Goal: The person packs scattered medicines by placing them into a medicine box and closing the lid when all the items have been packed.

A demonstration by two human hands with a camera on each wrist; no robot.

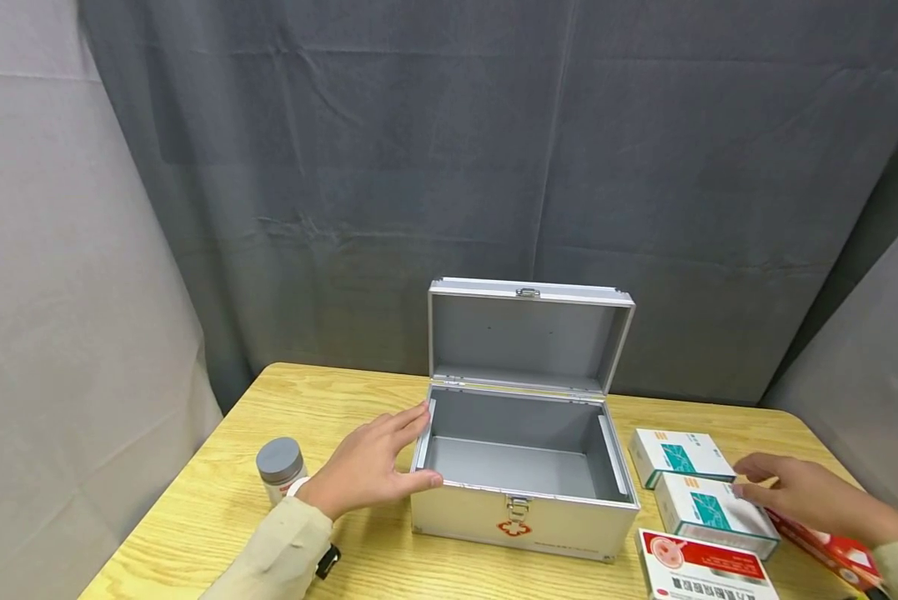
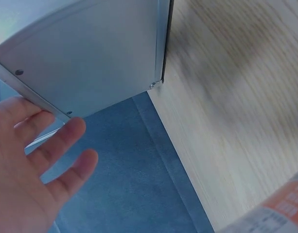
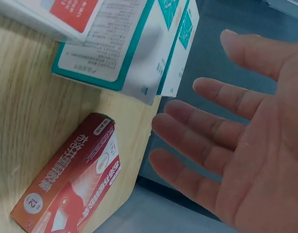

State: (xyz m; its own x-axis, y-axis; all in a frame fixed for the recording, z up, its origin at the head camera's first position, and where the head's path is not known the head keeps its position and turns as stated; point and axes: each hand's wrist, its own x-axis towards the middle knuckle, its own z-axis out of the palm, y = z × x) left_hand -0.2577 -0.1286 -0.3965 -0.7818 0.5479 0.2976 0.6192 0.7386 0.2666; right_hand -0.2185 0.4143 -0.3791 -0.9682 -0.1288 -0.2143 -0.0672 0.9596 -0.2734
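An aluminium first-aid case (image 1: 464,517) stands with its lid (image 1: 524,333) raised, its bare grey interior showing. My left hand (image 1: 373,462) is at the case's left rim, fingers extended and fingertips right at the edge; the left wrist view shows them beside the case's side wall (image 2: 90,58). On the right, my right hand (image 1: 809,492) hovers over two white-and-green medicine boxes (image 1: 711,504), its fingers loosely spread in the right wrist view and holding nothing. A red-and-white box (image 1: 704,567) lies in front of them, and a red-orange box (image 3: 71,174) lies below the hand.
A white bottle with a grey lid (image 1: 279,462) stands left of the case, close by the left wrist. The wooden table (image 1: 193,517) ends at a grey curtain (image 1: 388,208) behind, with pale cloth (image 1: 66,333) hanging at the left.
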